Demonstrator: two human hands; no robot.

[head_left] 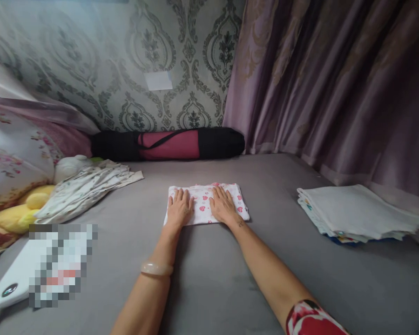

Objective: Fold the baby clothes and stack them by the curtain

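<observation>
You have a bed with a grey cover [209,279] before you, a folded heart-print cloth [204,217] lying flat on it. To your right sits a stack of folded cloths [361,209]; to your left, a crumpled patterned cloth [91,188]; along the far edge, a long black-and-maroon bag [174,145].

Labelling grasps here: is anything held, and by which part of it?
Nothing is held. The left hand lies flat, palm down, on the left part of the cloth; the right hand does likewise on its right part.
</observation>
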